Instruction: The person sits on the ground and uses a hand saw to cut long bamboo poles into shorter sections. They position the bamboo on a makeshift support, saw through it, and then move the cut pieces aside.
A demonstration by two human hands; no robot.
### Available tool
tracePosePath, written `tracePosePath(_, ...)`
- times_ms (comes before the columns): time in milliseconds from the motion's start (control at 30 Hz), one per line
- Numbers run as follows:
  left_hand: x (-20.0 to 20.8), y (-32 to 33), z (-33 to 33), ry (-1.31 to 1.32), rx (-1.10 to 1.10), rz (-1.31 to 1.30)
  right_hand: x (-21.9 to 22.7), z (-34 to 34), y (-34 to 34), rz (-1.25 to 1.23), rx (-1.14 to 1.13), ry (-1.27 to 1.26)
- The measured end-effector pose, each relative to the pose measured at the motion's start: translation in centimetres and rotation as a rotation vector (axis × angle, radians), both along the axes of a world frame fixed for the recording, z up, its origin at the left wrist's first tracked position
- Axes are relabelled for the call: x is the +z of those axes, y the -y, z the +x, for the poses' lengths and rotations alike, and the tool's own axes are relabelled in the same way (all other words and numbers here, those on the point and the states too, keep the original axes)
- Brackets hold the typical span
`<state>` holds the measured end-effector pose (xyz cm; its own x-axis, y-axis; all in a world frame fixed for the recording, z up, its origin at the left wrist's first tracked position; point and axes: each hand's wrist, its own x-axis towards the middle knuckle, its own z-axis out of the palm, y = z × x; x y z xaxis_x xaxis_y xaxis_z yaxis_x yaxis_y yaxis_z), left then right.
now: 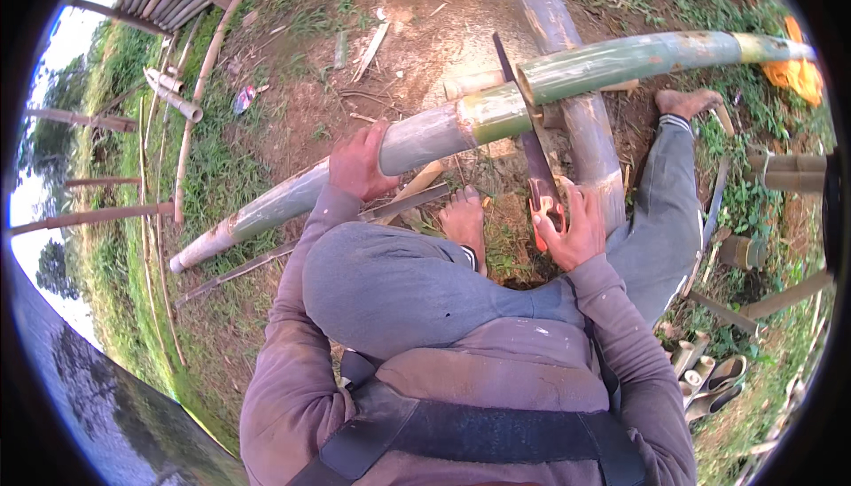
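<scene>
My right hand (576,231) is wrapped round the orange handle of a handsaw (536,154). Its dark blade points away from me and passes between two lengths of thick bamboo. The left length (421,138) slants toward the lower left, with my left hand (362,163) gripping its upper side. To the right lies the green length (638,62), its near end offset slightly farther from me than the facing end of the left one. Whether any fibres still join them, I cannot tell. Beneath them a thick greyish bamboo log (592,132) runs crosswise.
My bare feet rest on the ground either side of the saw. An orange cloth or bag (793,69) lies by the green bamboo's far end. Short bamboo pieces (696,366) sit at the lower right. A bamboo pole frame (206,96) stands left, and split strips (372,50) lie ahead.
</scene>
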<state>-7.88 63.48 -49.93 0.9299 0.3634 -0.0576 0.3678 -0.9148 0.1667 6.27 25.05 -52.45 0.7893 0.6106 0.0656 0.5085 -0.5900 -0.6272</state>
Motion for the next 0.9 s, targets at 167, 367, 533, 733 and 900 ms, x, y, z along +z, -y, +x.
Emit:
tracePosePath(167,2.8,2.7,-2.9,0.083,-0.089,-0.048,3.4,5.4,-9.3,0.763,-0.196,-0.987)
tracePosePath(367,2.8,2.5,-11.3,0.744,0.405,0.14,2.5,6.4,-9.6,0.639,-0.152,-1.105)
tracePosePath(533,-4.8,-0.8,-20.2,1.739,1.557,-0.716,8.9,4.5,-8.8,0.695,-0.068,-1.055)
tracePosePath(733,-9.1,-5.4,-18.0,2.309,0.868,-1.471,7.3,4.6,-9.7,0.821,-0.011,-0.823)
tracePosePath(900,-4.8,-1.1,-14.1,2.257,1.034,-1.51,5.7,10.6,-9.1,0.8,-0.272,-0.823)
